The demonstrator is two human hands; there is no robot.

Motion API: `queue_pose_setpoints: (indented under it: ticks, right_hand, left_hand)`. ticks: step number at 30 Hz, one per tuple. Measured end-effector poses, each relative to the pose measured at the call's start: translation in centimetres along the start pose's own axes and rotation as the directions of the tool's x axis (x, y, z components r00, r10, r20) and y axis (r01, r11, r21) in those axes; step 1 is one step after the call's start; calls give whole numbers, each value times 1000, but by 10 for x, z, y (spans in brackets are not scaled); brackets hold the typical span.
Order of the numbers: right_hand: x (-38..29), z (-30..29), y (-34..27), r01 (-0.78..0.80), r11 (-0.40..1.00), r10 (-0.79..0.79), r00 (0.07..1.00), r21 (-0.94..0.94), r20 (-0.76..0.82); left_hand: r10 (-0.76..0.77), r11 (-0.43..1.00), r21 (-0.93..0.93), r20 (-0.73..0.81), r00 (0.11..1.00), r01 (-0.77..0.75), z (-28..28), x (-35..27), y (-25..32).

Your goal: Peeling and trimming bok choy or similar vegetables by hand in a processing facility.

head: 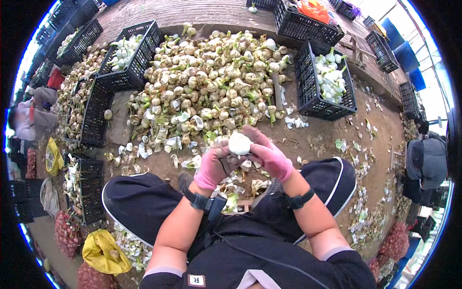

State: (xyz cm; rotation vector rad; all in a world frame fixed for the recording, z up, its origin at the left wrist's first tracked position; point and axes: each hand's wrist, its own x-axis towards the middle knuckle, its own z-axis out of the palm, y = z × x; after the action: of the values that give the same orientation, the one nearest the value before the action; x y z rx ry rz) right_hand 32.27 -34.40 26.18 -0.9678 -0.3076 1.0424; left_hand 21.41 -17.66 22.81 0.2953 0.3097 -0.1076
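A peeled white garlic bulb (239, 143) is held up between my two hands, above my lap. My left hand (217, 167), in a pink glove with a dark palm, supports it from the left and below. From the right, the fingers of my right hand (269, 156), gloved alike, press against the bulb. Just beyond lies a large heap of unpeeled garlic bulbs (213, 79), brownish with some green stems. Loose garlic skins (231, 195) lie on the ground under my hands, between my shoes.
A black plastic crate (325, 108) of clean white bulbs stands right of the heap; another such crate (131, 81) stands left. A wooden stick (277, 92) leans at the heap's right side. Yellow bag (104, 253) and red mesh sacks (68, 233) lie lower left. A person (27, 117) sits far left.
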Motion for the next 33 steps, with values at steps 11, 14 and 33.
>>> queue_pose_setpoints:
  ticks: [11, 14, 33]
  right_hand:
    - [16, -9, 16, -24, 999, 3, 918, -47, -397]
    - [16, -16, 15, -123, 990, 82, 904, -72, -419]
    - [27, -38, 7, -191, 951, 67, 895, -243, -442]
  left_hand:
    - [-166, 611, 746, -206, 964, 264, -14, 65, 30]
    - [192, 243, 943, -274, 942, 225, -44, 121, 71]
    - [580, -478, 828, 48, 814, 292, -42, 330, 126]
